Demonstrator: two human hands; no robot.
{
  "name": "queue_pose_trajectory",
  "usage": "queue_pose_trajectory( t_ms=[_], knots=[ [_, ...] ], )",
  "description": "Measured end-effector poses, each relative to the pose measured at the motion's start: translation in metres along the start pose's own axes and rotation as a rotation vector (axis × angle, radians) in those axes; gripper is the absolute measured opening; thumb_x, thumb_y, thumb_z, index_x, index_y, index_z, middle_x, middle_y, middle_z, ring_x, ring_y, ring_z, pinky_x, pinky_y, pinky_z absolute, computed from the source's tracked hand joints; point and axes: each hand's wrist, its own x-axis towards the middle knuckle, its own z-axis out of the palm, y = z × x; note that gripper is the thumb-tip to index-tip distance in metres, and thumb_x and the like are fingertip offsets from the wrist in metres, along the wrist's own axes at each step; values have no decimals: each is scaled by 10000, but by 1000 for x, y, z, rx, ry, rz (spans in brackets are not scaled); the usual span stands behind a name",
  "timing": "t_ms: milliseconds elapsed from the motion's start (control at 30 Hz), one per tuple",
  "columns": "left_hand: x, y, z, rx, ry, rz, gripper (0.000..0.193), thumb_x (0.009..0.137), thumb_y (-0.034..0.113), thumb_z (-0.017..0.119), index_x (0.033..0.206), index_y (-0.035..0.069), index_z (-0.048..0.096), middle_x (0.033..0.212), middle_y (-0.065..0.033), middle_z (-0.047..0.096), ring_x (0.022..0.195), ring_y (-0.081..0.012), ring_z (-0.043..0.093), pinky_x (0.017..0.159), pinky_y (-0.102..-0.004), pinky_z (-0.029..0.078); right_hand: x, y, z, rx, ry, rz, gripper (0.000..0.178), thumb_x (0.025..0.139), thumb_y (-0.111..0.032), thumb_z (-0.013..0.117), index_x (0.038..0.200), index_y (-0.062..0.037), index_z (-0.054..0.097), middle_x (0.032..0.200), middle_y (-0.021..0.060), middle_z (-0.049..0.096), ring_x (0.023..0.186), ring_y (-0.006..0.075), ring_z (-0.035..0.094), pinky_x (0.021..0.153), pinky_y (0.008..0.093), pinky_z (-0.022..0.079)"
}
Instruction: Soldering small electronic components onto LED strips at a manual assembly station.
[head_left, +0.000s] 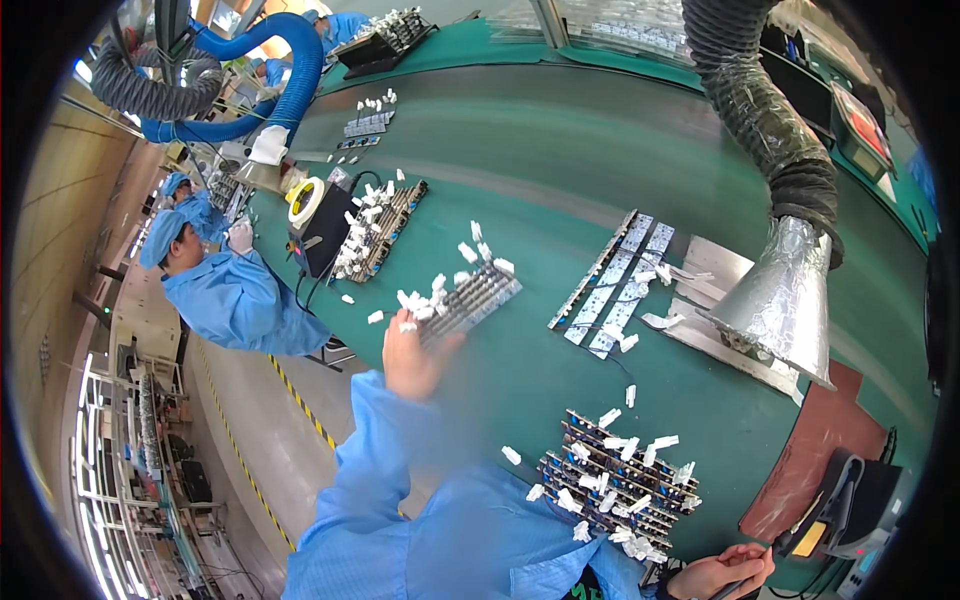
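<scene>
My left hand (408, 362) reaches out over the green bench top. Its fingers and thumb close around the near left end of a circuit board panel (468, 303), made of several strips with white plug connectors on short wires. Both hand and panel look slightly blurred. At the lower right, my right hand (722, 574) is closed on a thin dark handle (735, 588), partly cut off by the picture's edge. Close to that hand lies a group of board strips (615, 485) with many white connectors and blue parts.
Pale board strips (620, 285) lie beneath a foil-wrapped fume duct (780, 300). A soldering station (850, 510) stands by a brown mat (805, 455) at right. Beyond my left hand are another board panel (380, 230) and a black box (322, 228). A co-worker (235, 290) sits at left.
</scene>
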Motion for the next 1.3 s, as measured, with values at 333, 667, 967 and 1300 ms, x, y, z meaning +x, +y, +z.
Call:
queue_pose_trajectory(
  t_ms=[333, 667, 967, 1300],
  knots=[
    [92, -62, 31, 132, 234, -60, 545, 749, 304, 839, 1127, -25, 624, 1041, -155, 621, 969, -329, 616, 863, -423, 477, -1, 4, 0, 58, 16, 22, 316, 1059, -266, 458, 909, 11, 493, 642, 69, 445, 506, 136, 424, 420, 233, 291],
    [101, -80, 10, -55, -102, -133, 575, 760, 324, 828, 1173, -18, 621, 1081, -123, 605, 992, -264, 596, 869, -383, 476, -1, 6, -1, 20, -8, -8, 314, 1059, -255, 458, 962, 37, 518, 626, 75, 457, 486, 133, 412, 416, 234, 297],
    [70, -66, -50, -30, -608, 185, 486, 732, 62, 786, 1188, 84, 618, 1260, -109, 517, 1145, -287, 538, 996, -370, 447, -3, 7, 5, 8, 7, 44, 308, 1056, -258, 468, 957, 25, 536, 646, 66, 471, 505, 131, 431, 425, 228, 302],
    [125, -39, -18, -109, -657, 287, 450, 734, -12, 669, 1149, 163, 667, 1455, -174, 378, 1338, -378, 416, 1095, -442, 397, -3, 0, 5, 50, 46, 91, 288, 1043, -266, 498, 966, 5, 556, 674, 55, 504, 525, 119, 444, 439, 214, 307]
  ],
)
